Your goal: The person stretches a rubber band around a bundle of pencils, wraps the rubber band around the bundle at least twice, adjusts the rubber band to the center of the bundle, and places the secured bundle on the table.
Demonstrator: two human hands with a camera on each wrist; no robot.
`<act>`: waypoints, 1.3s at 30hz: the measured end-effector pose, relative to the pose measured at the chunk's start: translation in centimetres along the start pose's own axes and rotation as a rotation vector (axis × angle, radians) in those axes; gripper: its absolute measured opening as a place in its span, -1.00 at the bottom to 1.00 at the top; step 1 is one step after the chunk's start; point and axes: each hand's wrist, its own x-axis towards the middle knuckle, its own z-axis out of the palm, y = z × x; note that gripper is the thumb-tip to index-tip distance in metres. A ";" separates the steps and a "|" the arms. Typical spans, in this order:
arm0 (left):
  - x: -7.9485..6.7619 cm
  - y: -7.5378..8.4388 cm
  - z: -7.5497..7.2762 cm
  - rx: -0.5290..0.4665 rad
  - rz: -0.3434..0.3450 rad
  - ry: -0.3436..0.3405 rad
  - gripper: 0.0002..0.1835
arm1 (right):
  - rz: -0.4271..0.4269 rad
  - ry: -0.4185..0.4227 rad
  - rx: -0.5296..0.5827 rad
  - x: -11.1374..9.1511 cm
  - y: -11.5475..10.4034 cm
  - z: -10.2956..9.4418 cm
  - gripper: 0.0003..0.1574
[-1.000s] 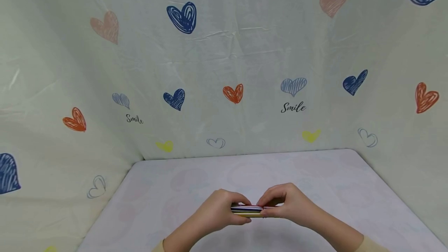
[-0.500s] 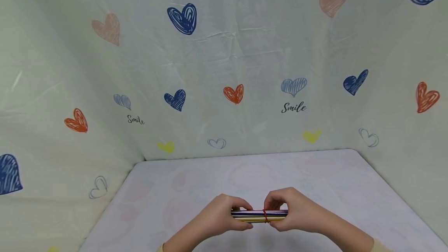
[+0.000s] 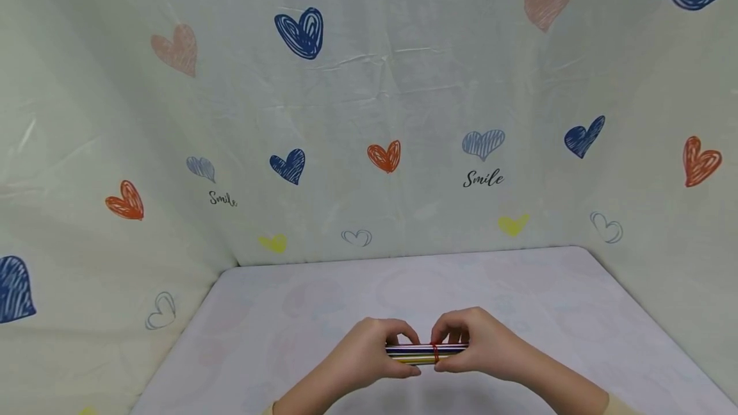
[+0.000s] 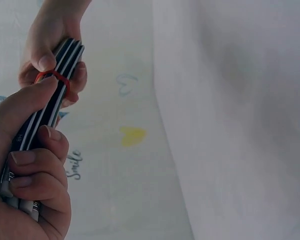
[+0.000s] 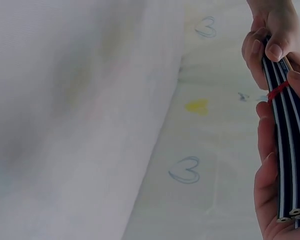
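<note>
A bundle of striped pencils is held level above the table in both hands. A red rubber band goes round it, right of the middle in the head view. My left hand grips one end, where metal ferrules and erasers show in the left wrist view. My right hand grips the other end, its thumb and fingertips at the band. Flat unsharpened pencil ends show in the right wrist view. Palms and fingers hide parts of the pencils.
A pale tabletop lies under the hands. Behind it and at both sides hangs a light curtain printed with hearts and "Smile" words.
My right hand first shifted right and down along the bundle, uncovering the red band and more pencil length. Since then it has come slightly back left, its fingertips at the band. Left hand keeps its grip.
</note>
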 end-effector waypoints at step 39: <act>0.3 0.0 0.2 0.039 -0.040 -0.001 -0.59 | -0.094 0.068 -0.084 0.0 -0.1 0.1 -0.80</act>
